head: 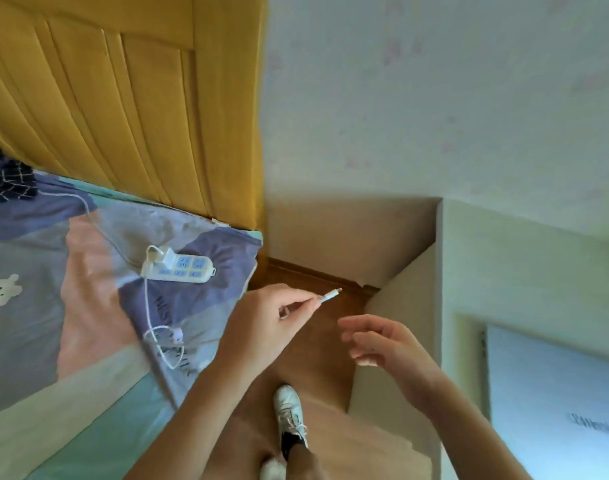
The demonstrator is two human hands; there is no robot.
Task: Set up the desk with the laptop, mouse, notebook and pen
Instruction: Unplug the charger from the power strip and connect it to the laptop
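Observation:
My left hand (272, 323) pinches the plug end of a white charging cable (329, 295) between thumb and fingers, the tip pointing right over the floor. The cable loops back across the bed (26, 341) to a white adapter plugged into a white power strip (178, 266). My right hand (386, 344) hovers just right of the plug, fingers spread and holding nothing. At the lower right edge lies a silvery laptop lid (556, 393) on the pale desk (525, 265).
A yellow wooden headboard (123, 98) stands behind the bed. Between bed and desk runs a narrow strip of brown floor (317, 341) with my white shoe (289, 414) on it. A pale wall (434, 98) rises beyond.

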